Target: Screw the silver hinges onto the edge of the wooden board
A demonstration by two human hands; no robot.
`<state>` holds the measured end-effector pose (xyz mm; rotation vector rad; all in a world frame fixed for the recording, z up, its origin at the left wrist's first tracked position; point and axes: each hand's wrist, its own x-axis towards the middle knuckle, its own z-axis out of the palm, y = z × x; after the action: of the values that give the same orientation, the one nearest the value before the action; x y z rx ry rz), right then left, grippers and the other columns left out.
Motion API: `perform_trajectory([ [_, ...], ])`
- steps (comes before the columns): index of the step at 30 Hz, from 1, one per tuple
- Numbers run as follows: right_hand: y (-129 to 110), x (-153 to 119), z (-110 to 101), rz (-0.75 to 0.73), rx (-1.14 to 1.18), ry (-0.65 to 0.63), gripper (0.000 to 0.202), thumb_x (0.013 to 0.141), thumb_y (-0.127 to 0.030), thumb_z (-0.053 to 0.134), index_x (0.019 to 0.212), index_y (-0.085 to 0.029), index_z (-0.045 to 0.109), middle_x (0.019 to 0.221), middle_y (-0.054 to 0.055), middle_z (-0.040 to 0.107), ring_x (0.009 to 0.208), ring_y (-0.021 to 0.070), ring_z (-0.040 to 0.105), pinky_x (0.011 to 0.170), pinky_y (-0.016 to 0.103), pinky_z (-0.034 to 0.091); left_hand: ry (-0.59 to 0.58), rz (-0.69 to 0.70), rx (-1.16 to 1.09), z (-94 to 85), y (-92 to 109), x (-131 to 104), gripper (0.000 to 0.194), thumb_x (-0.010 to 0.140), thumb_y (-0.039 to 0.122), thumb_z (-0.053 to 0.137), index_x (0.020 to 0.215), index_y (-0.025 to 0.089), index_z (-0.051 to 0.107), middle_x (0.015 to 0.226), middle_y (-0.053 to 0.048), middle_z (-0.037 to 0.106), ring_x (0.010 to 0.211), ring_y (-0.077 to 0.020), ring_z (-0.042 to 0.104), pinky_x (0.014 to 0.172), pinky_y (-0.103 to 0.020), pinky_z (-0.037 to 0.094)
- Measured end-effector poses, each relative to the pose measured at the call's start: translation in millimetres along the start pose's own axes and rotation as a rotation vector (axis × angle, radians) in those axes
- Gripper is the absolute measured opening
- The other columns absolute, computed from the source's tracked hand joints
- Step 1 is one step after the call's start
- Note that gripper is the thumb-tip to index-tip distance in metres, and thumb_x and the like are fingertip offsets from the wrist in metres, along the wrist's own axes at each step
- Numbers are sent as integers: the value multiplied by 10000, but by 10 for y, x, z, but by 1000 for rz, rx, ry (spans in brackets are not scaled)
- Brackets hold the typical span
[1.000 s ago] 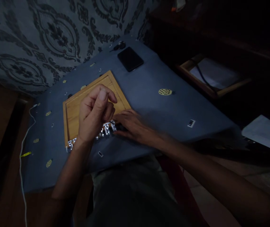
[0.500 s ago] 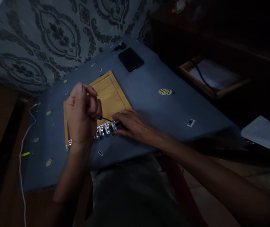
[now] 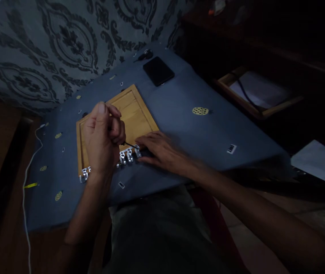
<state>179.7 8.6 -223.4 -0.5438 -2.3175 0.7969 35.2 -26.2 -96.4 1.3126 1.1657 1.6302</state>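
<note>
My left hand [image 3: 103, 135] is curled in a fist round a screwdriver [image 3: 130, 145]; its handle is hidden, and a thin dark shaft slants out to the right. The shaft's tip meets the right end of a silver metal hook rail [image 3: 122, 155], which runs along the near edge of a framed wooden board [image 3: 132, 118]. Part of the rail is behind my left wrist. At that right end lies my right hand [image 3: 162, 150], fingers over the board's corner and thumb below, on either side of the end hook.
A blue patterned cloth [image 3: 176, 110] covers the table. Beyond the board are a black phone [image 3: 158, 71] and a small dark object with a cable [image 3: 145, 55]. A white cable [image 3: 25, 213] hangs at the left edge. To the right, an open drawer [image 3: 260, 91] holds papers.
My left fist has shifted slightly right, uncovering more of the rail's left end. The screwdriver tip stays at the right end hook, and my right hand keeps its place.
</note>
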Motion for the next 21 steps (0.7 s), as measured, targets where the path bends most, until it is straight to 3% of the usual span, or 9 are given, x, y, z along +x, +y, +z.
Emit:
perform_trajectory([
  [13, 14, 5, 33, 6, 4, 11, 380, 963, -303, 829, 1284, -223, 642, 1187, 103, 776, 1158, 309, 701, 1075, 501, 507, 41, -12, 15, 81, 19, -57, 464, 967, 598, 763, 757, 206, 633, 512, 89, 272, 436, -76, 183, 408, -239, 170],
  [21, -10, 0, 2, 6, 2, 0, 354, 989, -343, 805, 1279, -234, 634, 1169, 97, 765, 1147, 307, 696, 1079, 493, 506, 9, -54, 65, 32, 14, -15, 398, 982, 548, 763, 796, 215, 645, 543, 82, 303, 449, -87, 249, 425, -235, 267],
])
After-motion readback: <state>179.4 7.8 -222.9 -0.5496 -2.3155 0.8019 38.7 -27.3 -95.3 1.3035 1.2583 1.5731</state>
